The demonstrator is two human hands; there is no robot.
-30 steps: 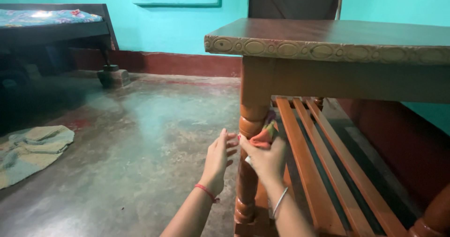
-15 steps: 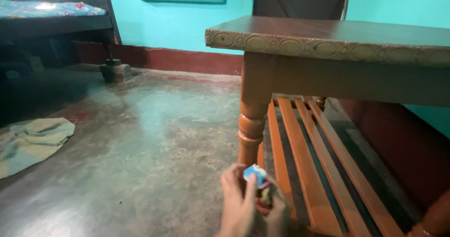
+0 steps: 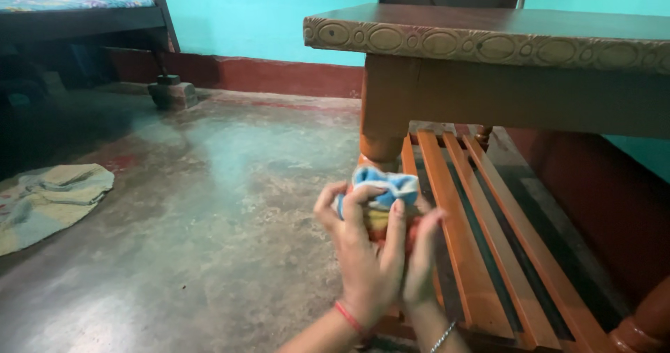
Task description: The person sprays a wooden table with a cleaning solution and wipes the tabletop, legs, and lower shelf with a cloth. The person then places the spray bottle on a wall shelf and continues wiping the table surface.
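Head view: we held a small bunched cloth (image 3: 380,189), blue and white over orange, low before the table leg (image 3: 382,126), beside the slatted shelf (image 3: 488,241). Left hand (image 3: 363,245) curled over it, fingers closed on the folds; right hand (image 3: 422,255) cupped it from the side. We judged it soft, light, unbreakable; best gripped by gathered folds.

A small cloth (image 3: 380,198) — blue-and-white on top, yellow and red below — sits bunched up, clasped between both hands.
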